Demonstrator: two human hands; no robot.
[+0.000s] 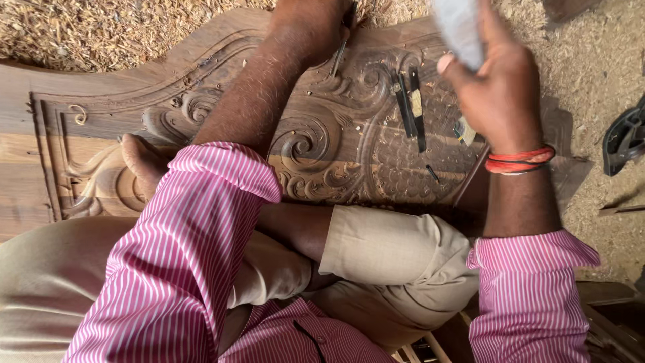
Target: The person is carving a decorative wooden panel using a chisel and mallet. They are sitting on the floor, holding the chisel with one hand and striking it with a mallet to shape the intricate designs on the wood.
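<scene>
On the carved wooden panel (336, 144), the left hand (312, 23) grips a chisel (341, 47) slanting across the scrollwork, while the right hand (500, 87), raised above the panel's right end, clutches a pale mallet (460, 30).

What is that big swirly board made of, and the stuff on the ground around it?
The carved panel looks like bare brown wood: grain lines show, and its scrolls and scale pattern appear unpainted and matte. The ground litter seems to be wood shavings and sawdust, pale, flaky and loose. The thin dark tools lying on the panel are possibly metal chisels, but that's hard to tell.
</scene>
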